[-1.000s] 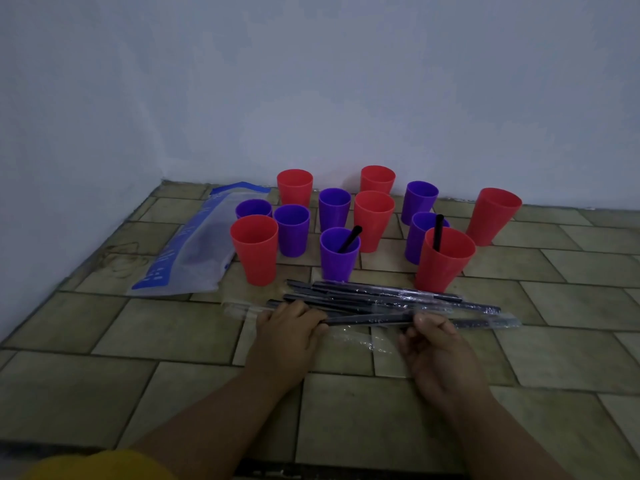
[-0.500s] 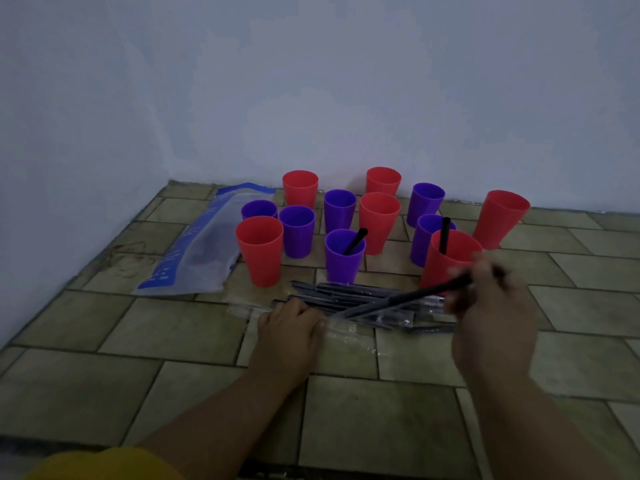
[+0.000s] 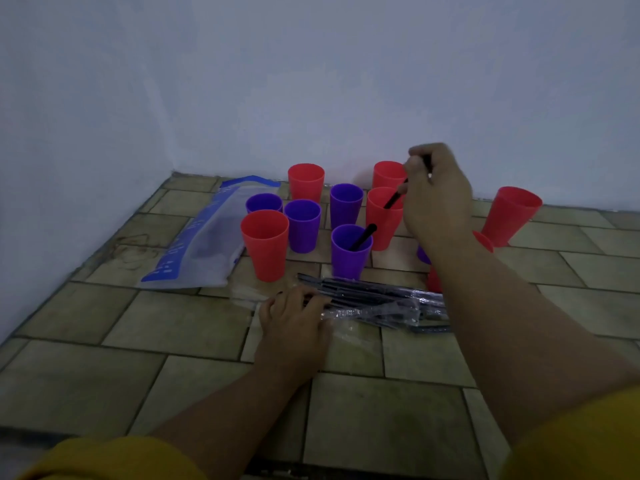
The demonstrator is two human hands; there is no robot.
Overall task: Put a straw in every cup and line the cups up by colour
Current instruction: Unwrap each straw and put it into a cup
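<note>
Several red and purple cups stand clustered on the tiled floor near the wall. My right hand (image 3: 434, 199) pinches a black straw (image 3: 393, 199) whose lower end dips into a middle red cup (image 3: 381, 220). The front purple cup (image 3: 349, 252) holds a black straw leaning right. A front red cup (image 3: 266, 244) at the left has nothing in it. My left hand (image 3: 294, 318) rests on the left end of a bundle of black straws in clear wrapping (image 3: 374, 301). My right forearm hides a purple cup and most of another red cup.
A clear plastic bag with blue print (image 3: 204, 244) lies left of the cups. A tilted red cup (image 3: 510, 214) stands apart at the right. The white walls meet in a corner at the back left.
My right hand lifted one straw out of the bundle and carried it up and back over the cups, then lowered its tip into the middle red cup. My left hand stayed on the bundle.
</note>
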